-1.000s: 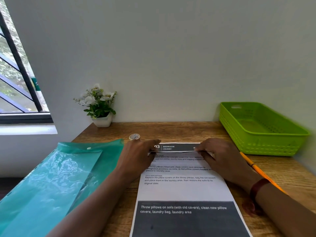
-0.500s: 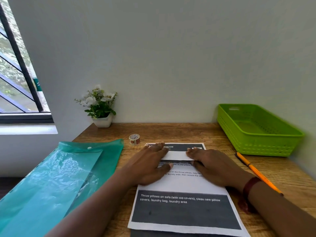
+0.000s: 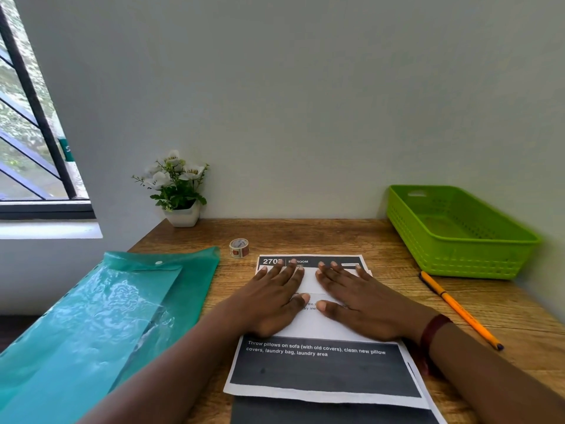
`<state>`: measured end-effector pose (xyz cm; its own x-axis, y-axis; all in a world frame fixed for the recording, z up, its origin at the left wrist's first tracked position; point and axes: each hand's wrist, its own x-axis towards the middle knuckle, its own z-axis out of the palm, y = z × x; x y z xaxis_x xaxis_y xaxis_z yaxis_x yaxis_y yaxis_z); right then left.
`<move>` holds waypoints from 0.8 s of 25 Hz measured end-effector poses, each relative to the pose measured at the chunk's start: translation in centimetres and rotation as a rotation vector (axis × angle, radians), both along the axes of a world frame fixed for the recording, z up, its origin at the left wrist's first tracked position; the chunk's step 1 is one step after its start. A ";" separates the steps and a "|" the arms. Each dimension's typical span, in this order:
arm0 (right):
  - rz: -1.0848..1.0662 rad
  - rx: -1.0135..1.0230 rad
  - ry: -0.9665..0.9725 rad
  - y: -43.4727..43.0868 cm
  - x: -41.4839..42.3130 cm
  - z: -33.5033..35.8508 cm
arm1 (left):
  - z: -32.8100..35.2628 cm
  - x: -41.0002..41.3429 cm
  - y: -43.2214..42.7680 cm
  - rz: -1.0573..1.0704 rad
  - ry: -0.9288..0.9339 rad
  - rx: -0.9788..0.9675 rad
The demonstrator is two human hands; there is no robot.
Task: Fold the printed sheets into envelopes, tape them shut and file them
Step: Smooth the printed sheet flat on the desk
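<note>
A printed sheet [image 3: 324, 368] with dark bands lies on the wooden desk in front of me, its upper part folded down so a white flap shows between my hands. Another sheet's dark header [image 3: 308, 261] peeks out beyond the fold. My left hand [image 3: 272, 301] and my right hand [image 3: 357, 301] lie flat side by side, fingers straight, pressing on the folded flap. A small roll of tape [image 3: 239, 248] stands just beyond the sheets to the left. A teal plastic folder [image 3: 91, 325] with a snap button lies at the left.
A green plastic basket [image 3: 458, 234] sits at the back right against the wall. An orange pencil [image 3: 458, 310] lies diagonally right of the sheets. A small potted white flower [image 3: 179, 191] stands at the back left. The window is further left.
The sheet's top edge, pinched at the far end a second ago, has been folded toward me. Both hands went from pinching to lying flat on the fold, and the sheet slid away from me.
</note>
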<state>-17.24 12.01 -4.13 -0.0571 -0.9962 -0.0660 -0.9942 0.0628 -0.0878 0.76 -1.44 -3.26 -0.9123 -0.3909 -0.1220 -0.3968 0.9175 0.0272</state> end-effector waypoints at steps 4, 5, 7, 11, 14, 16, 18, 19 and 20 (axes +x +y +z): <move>-0.039 -0.006 -0.002 0.1 -0.6 0.0 | -0.1 -0.1 0.2 0.045 -0.022 0.012; -0.048 -0.011 -0.001 0.1 -0.8 -0.1 | -0.1 -0.2 0.2 0.060 -0.026 0.017; -0.061 -0.029 0.003 0.1 -1.1 -0.1 | -0.1 -0.1 0.2 0.083 -0.029 0.023; -0.108 -0.061 0.002 0.1 -1.7 -0.2 | 0.2 0.2 0.2 0.090 -0.033 0.027; -0.144 -0.096 0.023 0.1 -2.3 -0.1 | 0.5 0.5 0.1 0.086 -0.041 0.039; -0.142 -0.114 0.034 0.1 -2.6 0.1 | 0.6 0.7 0.0 0.073 -0.037 0.053; -0.131 -0.124 0.025 0.1 -2.6 0.2 | 0.7 0.9 -0.2 0.067 -0.035 0.056; -0.124 -0.133 0.019 0.2 -2.5 0.3 | 0.8 1.1 -0.5 0.066 -0.030 0.060; -0.117 -0.147 0.010 0.2 -2.4 0.5 | 1.0 1.2 -0.7 0.066 -0.015 0.074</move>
<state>-19.66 12.23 -3.67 -0.1730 -0.9816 0.0806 -0.9817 0.1653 -0.0946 2.00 -2.18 -2.30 -0.8827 -0.4394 -0.1664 -0.4570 0.8852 0.0872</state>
